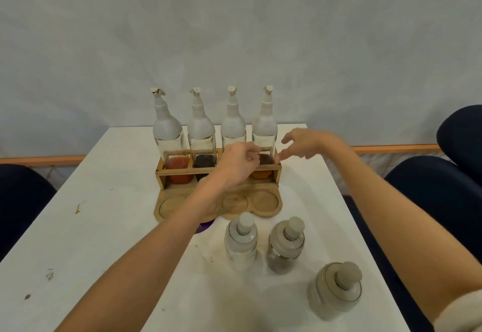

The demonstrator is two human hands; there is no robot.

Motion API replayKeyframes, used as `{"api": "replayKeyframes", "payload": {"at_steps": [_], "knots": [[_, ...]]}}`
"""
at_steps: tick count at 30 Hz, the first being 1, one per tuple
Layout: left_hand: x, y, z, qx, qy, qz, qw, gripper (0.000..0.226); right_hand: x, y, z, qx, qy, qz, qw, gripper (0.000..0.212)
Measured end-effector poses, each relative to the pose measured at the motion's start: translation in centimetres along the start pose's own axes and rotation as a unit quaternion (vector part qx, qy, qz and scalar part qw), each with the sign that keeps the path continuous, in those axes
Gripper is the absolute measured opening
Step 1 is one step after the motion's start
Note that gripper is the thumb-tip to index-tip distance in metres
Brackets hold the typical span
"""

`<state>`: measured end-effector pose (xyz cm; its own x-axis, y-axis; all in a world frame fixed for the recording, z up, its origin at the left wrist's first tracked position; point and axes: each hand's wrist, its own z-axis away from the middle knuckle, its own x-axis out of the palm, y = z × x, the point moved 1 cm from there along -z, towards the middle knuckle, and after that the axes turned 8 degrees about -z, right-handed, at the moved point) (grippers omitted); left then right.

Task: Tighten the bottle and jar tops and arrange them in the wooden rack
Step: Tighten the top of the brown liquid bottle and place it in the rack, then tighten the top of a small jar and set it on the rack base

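Forearms reach out over the white worktop [104, 227] toward the wooden rack [216, 172], where four tall bottles [264, 128] stand upright in the rear slots. The left hand [238, 162] is loosely curled in front of the third bottle, its fingers [251, 153] bent inward; whether they pinch anything I cannot tell. The right hand [305, 145] hovers beside the rightmost bottle with fingers spread, while three jars [241, 243] stand on the worktop near the rack's bare front rounds.
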<state>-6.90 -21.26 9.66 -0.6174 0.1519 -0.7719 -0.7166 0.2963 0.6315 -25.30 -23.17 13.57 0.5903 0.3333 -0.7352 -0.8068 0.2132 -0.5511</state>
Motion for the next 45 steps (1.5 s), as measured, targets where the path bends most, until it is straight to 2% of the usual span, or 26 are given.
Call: {"api": "replayKeyframes", "payload": {"at_steps": [2,5,9,16,20,24,30,35,38,41,43,45], "knots": [[-1.9,0.3,1.0,0.02,-0.004,0.02,1.0,0.029,-1.2,-1.3,2.9,-0.037,0.025,0.025,0.999,0.064],[-4.8,0.6,3.0,0.035,0.002,0.057,0.998,0.025,-2.1,-3.4,7.4,-0.112,0.11,0.027,0.987,0.052],[-7.6,-0.4,6.3,0.04,0.005,0.14,0.989,0.024,-0.2,-5.1,12.2,-0.186,0.185,-0.071,0.962,0.033],[-4.8,-6.6,11.5,-0.029,-0.055,0.216,0.974,0.034,9.6,-3.3,16.9,-0.144,0.306,-0.214,0.916,0.013],[0.2,-9.2,13.5,-0.08,-0.149,0.213,0.962,0.062,14.9,-1.9,18.4,-0.094,0.326,-0.268,0.902,0.016],[4.0,-9.7,14.5,-0.056,-0.172,0.229,0.957,0.087,19.0,-1.5,18.5,-0.057,0.317,-0.257,0.911,0.02],[6.6,-9.6,14.9,-0.018,-0.111,0.259,0.959,0.071,21.6,-2.3,18.0,-0.026,0.322,-0.218,0.921,0.038],[5.9,-10.7,16.4,-0.018,-0.119,0.242,0.963,0.07,22.0,-3.1,18.2,-0.026,0.303,-0.199,0.931,0.043],[5.4,-11.6,17.1,-0.014,-0.129,0.245,0.961,0.069,21.5,-3.6,18.3,-0.045,0.261,-0.156,0.952,0.046],[5.2,-12.2,17.6,-0.004,-0.129,0.271,0.954,0.07,19.8,-4.8,17.9,-0.089,0.177,-0.096,0.975,0.052],[5.3,-12.3,18.0,-0.003,-0.128,0.288,0.949,0.07,19.0,-5.7,17.2,-0.115,0.121,-0.022,0.986,0.054],[5.4,-12.4,18.0,-0.002,-0.124,0.308,0.943,0.07,18.6,-6.2,16.3,-0.14,0.087,0.079,0.983,0.044]]}}
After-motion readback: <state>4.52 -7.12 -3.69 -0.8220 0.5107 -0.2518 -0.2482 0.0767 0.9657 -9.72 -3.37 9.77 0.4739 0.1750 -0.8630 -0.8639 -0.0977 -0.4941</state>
